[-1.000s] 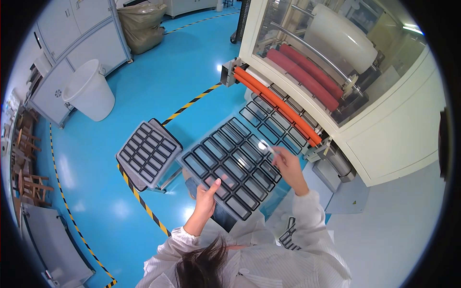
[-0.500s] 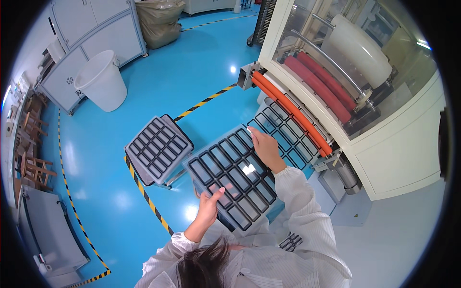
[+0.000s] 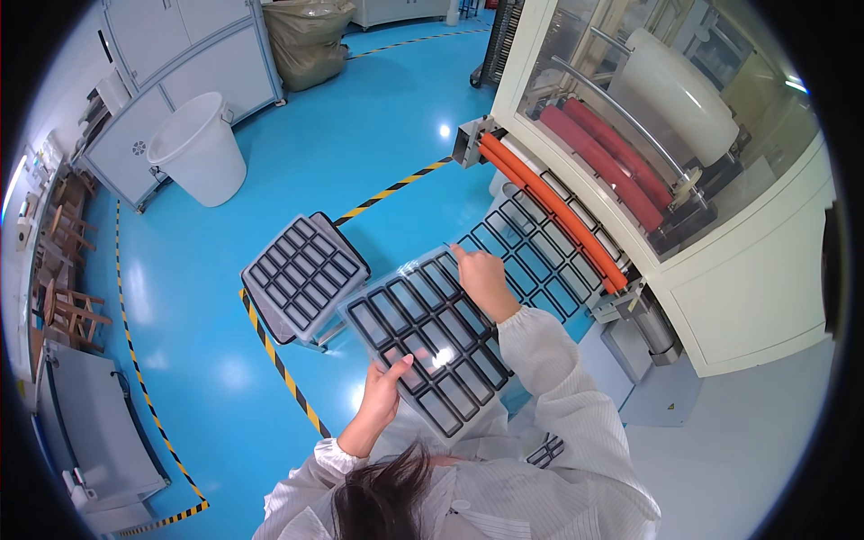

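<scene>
A clear plastic sheet point(image 3: 430, 355) printed with rows of black rounded rectangular frames lies tilted in front of my body. My left hand point(image 3: 379, 398) grips its near left edge, thumb on top and fingers underneath. At its far right corner my right hand point(image 3: 484, 283) is closed, the fingertips pinching the edge; whether a small tool is also in them I cannot make out. A similar framed strip point(image 3: 522, 241) runs from under the machine's orange roller point(image 3: 560, 214) toward my right hand. The right hand and sleeve hide where strip and sheet come near each other.
Left of the held sheet, a stack of framed sheets point(image 3: 304, 274) rests on a small stand. The roller machine point(image 3: 747, 297) stands close on my right. A white bucket point(image 3: 200, 153), a large brown bag point(image 3: 310, 45) and wooden stools point(image 3: 76, 310) are farther off.
The held sheet has shifted slightly left, away from the machine. My right hand has moved left with its corner, while my left hand keeps its grip.
</scene>
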The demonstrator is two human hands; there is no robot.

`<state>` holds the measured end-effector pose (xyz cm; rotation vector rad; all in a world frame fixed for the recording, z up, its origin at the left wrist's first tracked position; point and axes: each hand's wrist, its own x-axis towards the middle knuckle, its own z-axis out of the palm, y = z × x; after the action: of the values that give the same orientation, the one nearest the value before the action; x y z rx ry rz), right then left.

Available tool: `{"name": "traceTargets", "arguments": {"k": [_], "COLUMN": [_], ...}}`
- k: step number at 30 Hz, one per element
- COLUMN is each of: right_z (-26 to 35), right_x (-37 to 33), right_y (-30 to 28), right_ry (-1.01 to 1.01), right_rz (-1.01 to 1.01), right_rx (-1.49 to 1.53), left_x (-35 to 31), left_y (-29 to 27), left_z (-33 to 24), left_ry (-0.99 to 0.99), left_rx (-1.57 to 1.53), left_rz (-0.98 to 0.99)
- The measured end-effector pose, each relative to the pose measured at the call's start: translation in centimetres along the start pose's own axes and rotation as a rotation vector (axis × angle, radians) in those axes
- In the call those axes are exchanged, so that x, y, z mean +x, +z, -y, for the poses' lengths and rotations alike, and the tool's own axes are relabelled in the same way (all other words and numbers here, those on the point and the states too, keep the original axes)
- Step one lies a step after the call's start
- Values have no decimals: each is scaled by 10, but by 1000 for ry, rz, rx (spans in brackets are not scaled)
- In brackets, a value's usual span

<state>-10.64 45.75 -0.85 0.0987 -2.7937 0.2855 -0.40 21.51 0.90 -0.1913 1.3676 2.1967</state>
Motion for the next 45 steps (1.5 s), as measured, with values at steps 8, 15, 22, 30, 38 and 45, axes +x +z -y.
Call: {"name": "traceTargets", "arguments": {"k": [8,15,22,30,38,45], "right_z": [-12,-13,-28,-20,-12,-5], "right_x": [-84,-197,-216,-206,-201,-185], "right_y": [-26,-110,-156,-157,-159,-148], "right_ry": [-71,98,346,475,486,501], "right_rz": [163,537,521,424,401,310], "right_rx": [-43,-166,473,828,859,896], "left_x": [-10,-11,4,8,10,13], "left_y": [-15,-23,-28,-13,7,15], "left_z": [-4,-3,-8,2,17,20], "left_ry": [-29,-21,56,-28,-119,-120], "left_rx": [-47,-50,-71,-130,-136,-157], "left_rz": [-18,-22,-15,17,121,178]}}
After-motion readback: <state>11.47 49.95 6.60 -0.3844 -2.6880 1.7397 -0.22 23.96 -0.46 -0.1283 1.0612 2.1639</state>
